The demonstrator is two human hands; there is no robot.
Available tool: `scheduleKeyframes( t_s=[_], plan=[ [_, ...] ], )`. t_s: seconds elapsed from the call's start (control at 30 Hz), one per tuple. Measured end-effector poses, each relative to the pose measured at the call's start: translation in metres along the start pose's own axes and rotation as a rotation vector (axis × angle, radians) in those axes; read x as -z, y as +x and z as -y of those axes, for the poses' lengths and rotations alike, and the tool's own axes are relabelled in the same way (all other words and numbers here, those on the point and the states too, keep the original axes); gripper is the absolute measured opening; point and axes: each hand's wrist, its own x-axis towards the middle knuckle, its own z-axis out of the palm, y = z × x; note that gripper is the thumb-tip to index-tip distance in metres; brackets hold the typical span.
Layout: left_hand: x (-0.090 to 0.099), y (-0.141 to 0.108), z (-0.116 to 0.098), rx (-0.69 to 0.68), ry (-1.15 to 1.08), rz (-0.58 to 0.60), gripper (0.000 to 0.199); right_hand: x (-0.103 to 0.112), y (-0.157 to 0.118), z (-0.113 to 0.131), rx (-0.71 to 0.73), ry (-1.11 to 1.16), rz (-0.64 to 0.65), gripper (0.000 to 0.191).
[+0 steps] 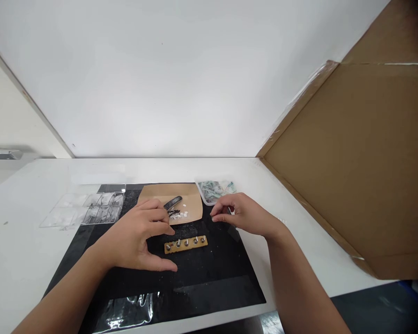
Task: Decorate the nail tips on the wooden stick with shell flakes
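Observation:
My left hand (142, 236) is open, thumb and fingers spread apart around the left end of a narrow tan strip (191, 245). Several small metal stands topped with pale pieces are lined up along that strip, which lies on a black mat (209, 287). Above and to the right of it, my right hand (238, 212) has thumb and forefinger pinched together; whatever is between them is too small to make out. A bit of red shows by its palm. Beyond the strip lies a brown paper tray (190, 192) with white flakes (184, 215) and a dark curved tool (173, 202).
A clear compartment box (102, 208) holding pale pieces stands at the left, partly on the mat. Behind my right hand is a clear tub (216, 190) of greenish wrapped packets. A cardboard panel (362, 162) borders the right, and a white wall (167, 83) rises behind the table.

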Motion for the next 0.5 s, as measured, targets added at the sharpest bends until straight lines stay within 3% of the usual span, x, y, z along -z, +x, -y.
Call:
scheduleKeyframes(
  t_s=[0.2, 0.5],
  plan=[
    [0.001, 0.0, 0.002, 0.013, 0.002, 0.047, 0.044, -0.002, 0.001, 0.0, 0.008, 0.075, -0.117, 0.024],
    [-0.002, 0.0, -0.002, 0.034, -0.012, 0.136, 0.016, -0.007, 0.005, -0.01, 0.125, 0.026, -0.183, 0.032]
  ],
)
